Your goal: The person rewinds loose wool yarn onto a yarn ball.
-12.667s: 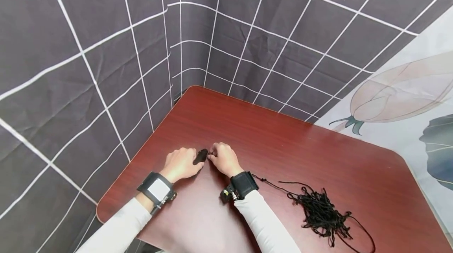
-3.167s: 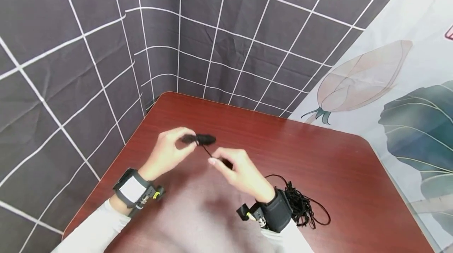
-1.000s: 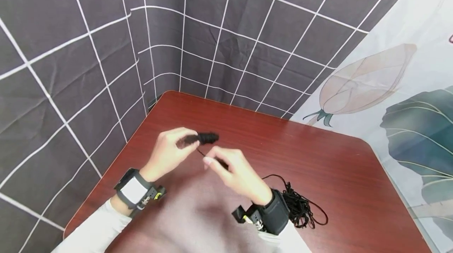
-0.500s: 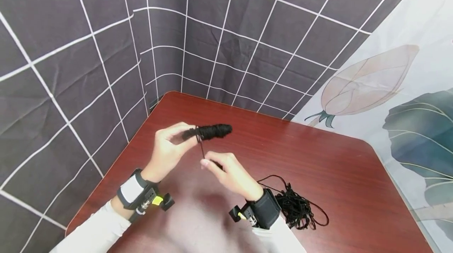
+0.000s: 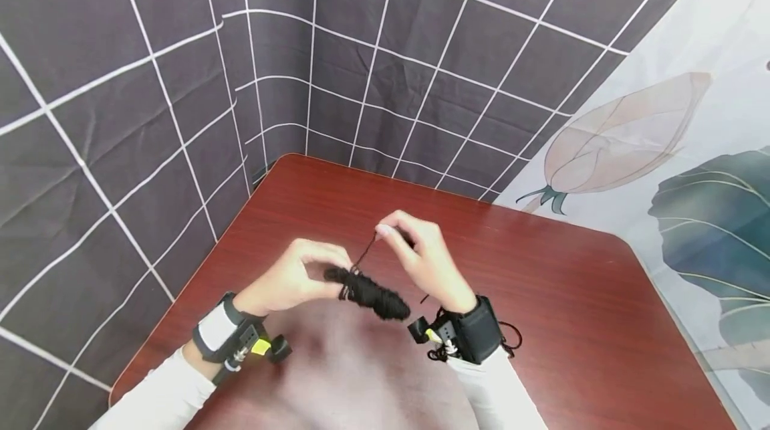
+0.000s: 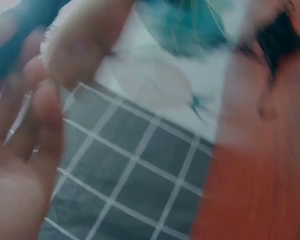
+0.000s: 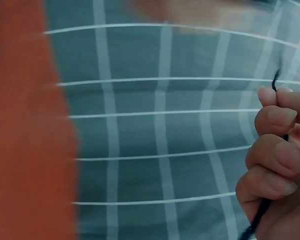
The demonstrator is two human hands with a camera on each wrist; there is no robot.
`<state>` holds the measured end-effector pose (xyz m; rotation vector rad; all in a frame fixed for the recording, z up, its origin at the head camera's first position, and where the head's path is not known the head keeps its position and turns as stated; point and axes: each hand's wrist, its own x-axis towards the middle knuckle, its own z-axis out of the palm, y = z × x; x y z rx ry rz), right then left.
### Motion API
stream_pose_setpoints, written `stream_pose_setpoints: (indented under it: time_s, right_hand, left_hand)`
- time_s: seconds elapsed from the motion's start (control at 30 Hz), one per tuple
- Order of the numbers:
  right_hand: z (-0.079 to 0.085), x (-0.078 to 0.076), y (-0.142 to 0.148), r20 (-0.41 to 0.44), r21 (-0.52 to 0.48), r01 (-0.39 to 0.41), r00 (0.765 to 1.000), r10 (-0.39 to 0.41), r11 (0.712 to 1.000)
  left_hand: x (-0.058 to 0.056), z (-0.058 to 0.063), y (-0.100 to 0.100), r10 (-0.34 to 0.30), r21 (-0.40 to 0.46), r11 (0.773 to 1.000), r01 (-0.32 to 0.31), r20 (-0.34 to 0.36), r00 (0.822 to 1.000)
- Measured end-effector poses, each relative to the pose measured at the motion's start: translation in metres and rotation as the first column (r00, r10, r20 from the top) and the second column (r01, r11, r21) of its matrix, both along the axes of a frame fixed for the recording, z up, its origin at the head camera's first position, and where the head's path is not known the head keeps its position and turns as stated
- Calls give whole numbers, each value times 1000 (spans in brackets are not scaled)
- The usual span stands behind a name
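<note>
My left hand [image 5: 295, 279] pinches one end of a spindle-shaped bundle [image 5: 375, 296] of wound black cord between thumb and fingers. The bundle's thicker end points right and toward me, above the table. From the pinched end a strand of black cord [image 5: 365, 253] runs up to my right hand [image 5: 424, 259]. In the right wrist view the cord [image 7: 260, 215] passes through the curled fingers and comes out at the fingertips [image 7: 267, 96]. The left wrist view is blurred; it shows the left hand [image 6: 20, 175], with the bundle hard to make out.
A loose pile of black cord [image 6: 280, 37] lies on the red-brown table [image 5: 577, 309], mostly hidden behind the right wrist in the head view. A dark gridded curtain [image 5: 361, 82] borders the table's left and far sides. A pale floral curtain [image 5: 613, 142] hangs at the right.
The right hand has risen and shifted right, above the bundle. The bundle's thick end has swung down toward me. Compared with the oldest frame, both hands are lifted and the pile looks smaller.
</note>
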<state>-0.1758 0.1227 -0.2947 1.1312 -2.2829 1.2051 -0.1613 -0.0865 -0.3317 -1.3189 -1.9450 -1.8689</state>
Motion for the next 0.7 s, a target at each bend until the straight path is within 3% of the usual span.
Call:
stream_pose_setpoints:
  time_s: [0.03,0.1,0.13,0.17,0.2,0.27,0.33,0.37,0.4,0.43,0.5,0.53,0.57,0.6,0.63,0.7]
  right_hand:
    - [-4,2,-5,29,11,-5,1000,5,1000]
    - [-14,8,-14,78,44,-50,996,46,998]
    - [-19,11,-18,106,57,-77,992,71,995]
    - [-23,14,-20,124,69,-106,988,96,992]
    - [-28,17,-21,127,85,-120,986,109,989]
    - [-31,21,-21,111,106,-147,985,135,983]
    - [-29,23,-17,81,103,-153,986,145,983]
    - [-26,22,-14,53,98,-152,988,148,983]
    - [-21,21,-11,38,87,-144,989,141,986]
    - [-15,20,-9,29,72,-135,991,134,988]
    - [-6,15,-4,1,42,-109,994,109,993]
    - [-3,11,-1,-4,23,-95,995,95,995]
    - [-2,7,1,-5,4,-75,997,75,997]
    - [-3,2,3,4,-13,-53,999,53,999]
    - [-7,-3,4,12,-26,-35,999,35,999]
    - [-20,-9,5,40,-35,-14,999,15,999]
  left_hand:
    - [-1,1,1,4,90,996,-5,10,1000]
    - [-4,1,2,91,250,964,-94,24,996]
    - [-7,0,2,166,292,942,-167,29,986]
    - [-10,-1,0,274,300,916,-268,23,962]
    - [-14,-3,-2,382,282,886,-369,11,924]
    - [-21,-9,-8,578,198,805,-559,-49,815]
    - [-27,-17,-16,680,79,732,-676,-142,720]
    - [-29,-21,-19,690,13,713,-701,-193,698]
    - [-29,-24,-22,665,-53,721,-691,-228,711]
    - [-27,-24,-23,621,-118,744,-658,-244,745]
    - [-20,-22,-22,462,-233,826,-514,-242,853]
    - [-15,-18,-20,361,-269,872,-409,-211,908]
    - [-11,-15,-19,265,-287,908,-304,-167,950]
    - [-7,-12,-18,167,-271,943,-192,-112,979]
    - [-4,-9,-17,83,-224,970,-94,-57,995]
    - [-3,-8,-18,-33,-78,996,35,29,999]
